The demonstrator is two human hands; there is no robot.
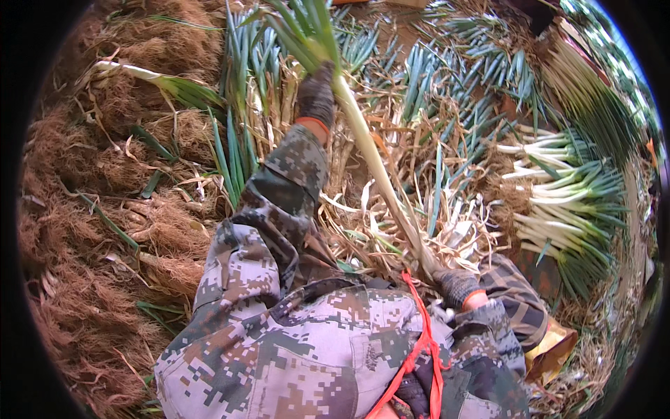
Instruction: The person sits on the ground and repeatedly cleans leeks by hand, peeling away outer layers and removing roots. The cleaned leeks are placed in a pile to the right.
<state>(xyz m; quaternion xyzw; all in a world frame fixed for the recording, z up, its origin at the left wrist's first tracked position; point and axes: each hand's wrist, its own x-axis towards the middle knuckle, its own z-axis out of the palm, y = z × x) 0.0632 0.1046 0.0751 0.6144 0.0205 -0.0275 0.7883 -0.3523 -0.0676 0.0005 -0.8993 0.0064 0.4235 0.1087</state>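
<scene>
A long green onion (370,150) slants in front of me, its green leaves up at the far end and its root end low at the right. My left hand (317,96), in a dark glove with an orange cuff, is closed round it where the white stalk turns green. Down by my lap, my right hand (457,285), gloved the same way, is closed at the lower end, where brownish dry skin clings to the stalk. The roots themselves are hidden by that hand. Loose dry peelings (457,227) lie just beyond it.
Unpeeled onions with brown roots (105,258) are heaped on the left, one pale onion (129,68) across them. More onions with green leaves (419,77) lie ahead. Peeled white onions (551,185) rest in bunches at the right. A red cord (422,328) hangs over my camouflage clothing.
</scene>
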